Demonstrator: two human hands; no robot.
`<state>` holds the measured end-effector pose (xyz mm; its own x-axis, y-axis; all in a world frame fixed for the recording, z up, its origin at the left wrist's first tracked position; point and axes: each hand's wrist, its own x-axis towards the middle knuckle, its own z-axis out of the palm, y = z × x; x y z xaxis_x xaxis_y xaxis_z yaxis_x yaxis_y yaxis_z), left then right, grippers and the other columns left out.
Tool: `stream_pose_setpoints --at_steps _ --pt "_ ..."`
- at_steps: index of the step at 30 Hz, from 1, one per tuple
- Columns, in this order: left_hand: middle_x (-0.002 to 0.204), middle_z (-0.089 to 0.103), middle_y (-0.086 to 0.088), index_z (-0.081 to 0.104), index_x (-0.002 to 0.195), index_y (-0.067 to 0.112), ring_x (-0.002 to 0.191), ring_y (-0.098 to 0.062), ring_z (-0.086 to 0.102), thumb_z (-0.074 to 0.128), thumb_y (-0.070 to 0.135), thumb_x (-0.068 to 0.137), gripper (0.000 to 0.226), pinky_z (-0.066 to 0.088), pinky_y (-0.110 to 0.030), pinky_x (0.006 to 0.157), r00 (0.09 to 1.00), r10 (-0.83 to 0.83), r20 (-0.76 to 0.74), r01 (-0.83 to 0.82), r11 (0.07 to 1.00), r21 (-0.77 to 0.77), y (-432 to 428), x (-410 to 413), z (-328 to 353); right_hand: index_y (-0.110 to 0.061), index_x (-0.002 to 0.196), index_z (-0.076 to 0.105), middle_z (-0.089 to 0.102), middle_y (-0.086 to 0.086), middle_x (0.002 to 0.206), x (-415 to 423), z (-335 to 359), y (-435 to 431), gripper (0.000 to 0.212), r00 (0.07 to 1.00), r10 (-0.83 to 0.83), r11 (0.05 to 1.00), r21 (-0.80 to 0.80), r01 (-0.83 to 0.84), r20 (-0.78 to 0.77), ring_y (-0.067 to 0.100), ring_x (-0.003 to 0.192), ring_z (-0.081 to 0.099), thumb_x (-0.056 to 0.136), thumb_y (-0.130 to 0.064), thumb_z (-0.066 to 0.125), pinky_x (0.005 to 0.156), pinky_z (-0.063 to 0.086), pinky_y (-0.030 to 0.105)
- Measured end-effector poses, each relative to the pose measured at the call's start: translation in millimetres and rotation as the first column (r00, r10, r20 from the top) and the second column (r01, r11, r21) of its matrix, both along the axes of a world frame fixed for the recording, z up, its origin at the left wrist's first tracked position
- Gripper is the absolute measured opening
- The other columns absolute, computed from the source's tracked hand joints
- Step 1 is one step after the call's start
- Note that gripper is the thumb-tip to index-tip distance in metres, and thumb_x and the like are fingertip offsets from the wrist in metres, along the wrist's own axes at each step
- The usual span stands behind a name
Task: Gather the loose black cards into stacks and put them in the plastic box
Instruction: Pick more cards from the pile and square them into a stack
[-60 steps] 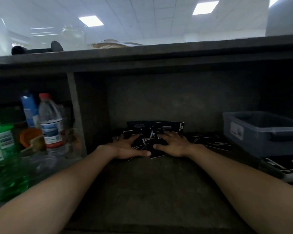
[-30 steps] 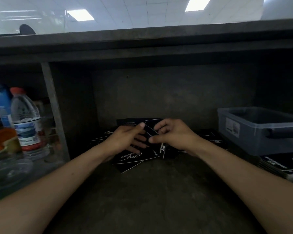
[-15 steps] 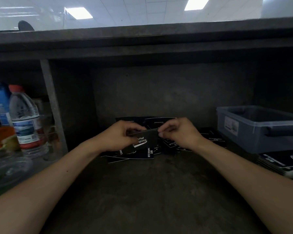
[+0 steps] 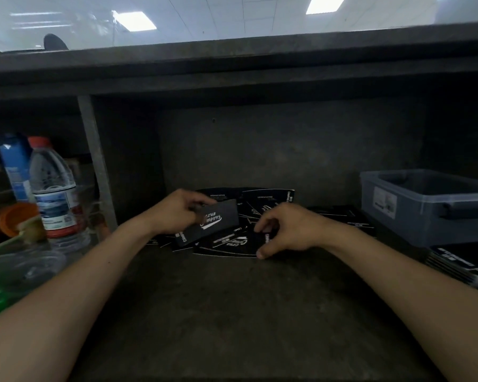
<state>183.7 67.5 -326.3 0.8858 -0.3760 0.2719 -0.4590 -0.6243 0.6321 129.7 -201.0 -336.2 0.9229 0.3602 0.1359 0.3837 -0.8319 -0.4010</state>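
Left hand (image 4: 177, 213) clutching a black card (image 4: 213, 223); right hand (image 4: 284, 230) pinching loose cards (image 4: 232, 244).

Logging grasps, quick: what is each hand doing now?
Left hand: closed, holding a black card.
Right hand: closing on a loose card in the pile.

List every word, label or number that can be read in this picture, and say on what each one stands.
"DRINK&COFFEE": small white print on the loose black cards at the back of the pile.
Script logo on the card in the left hand: upside down, unclear.
Plastic box sticker: too blurred.
Water bottle label: too blurred.
Stack of cards on the right: unreadable.
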Motion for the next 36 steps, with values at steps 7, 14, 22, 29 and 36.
stream_pose_setpoints --at_steps 7,14,22,29,36 --pt "0.106 0.074 -0.004 0.064 0.127 0.020 0.098 -0.010 0.071 0.070 0.005 0.090 0.041 0.059 -0.022 0.082 0.989 -0.108 0.102 0.110 0.994 -0.016 -22 -16 -6 -0.022 0.083 0.073 0.071 -0.010 0.070 3 -2 -3 0.036 0.984 -0.066 0.959 0.261 0.108 -0.164 0.004 0.067 0.064 0.058 -0.038 0.094 0.061 0.047 0.022" --pt "0.105 0.075 -0.001 0.065 0.124 0.018 0.098 -0.006 0.071 0.069 0.003 0.090 0.038 0.059 -0.025 0.086 0.975 -0.154 0.159 0.158 0.987 -0.014 -24 -22 -4 -0.025 0.110 0.067 0.069 -0.008 0.098 -3 -6 17 0.068 0.993 -0.081 0.961 0.255 0.102 -0.090 0.004 0.085 0.067 0.053 -0.050 0.093 0.074 0.055 0.022" --pt "0.105 0.074 0.005 0.067 0.122 0.023 0.099 -0.002 0.069 0.067 0.007 0.092 0.034 0.056 -0.025 0.088 0.972 -0.075 0.224 0.082 0.996 -0.022 -21 -23 2 -0.025 0.110 0.071 0.067 -0.007 0.094 -2 13 -12 0.052 0.930 -0.244 0.947 0.141 0.290 -0.274 0.008 0.088 0.060 0.063 -0.030 0.092 0.078 0.050 0.026" --pt "0.102 0.076 -0.001 0.070 0.118 0.021 0.099 -0.016 0.072 0.063 0.002 0.092 0.033 0.056 -0.045 0.094 0.985 -0.020 0.170 0.034 0.996 -0.083 -23 -16 -5 -0.006 0.089 0.066 0.063 0.007 0.063 12 9 -28 0.007 0.863 -0.266 0.638 0.593 0.491 -0.429 0.013 0.048 0.051 0.082 -0.004 0.067 0.039 0.033 0.017" --pt "0.104 0.076 -0.007 0.068 0.115 0.023 0.099 -0.024 0.072 0.049 -0.007 0.095 0.040 0.059 -0.041 0.090 0.998 -0.045 0.033 0.050 0.979 -0.196 -31 -20 -5 -0.028 0.130 0.044 0.072 0.015 0.103 15 1 -17 0.078 0.943 -0.069 0.403 0.856 0.324 -0.325 0.029 0.080 0.075 0.072 0.010 0.079 0.060 0.059 0.032"
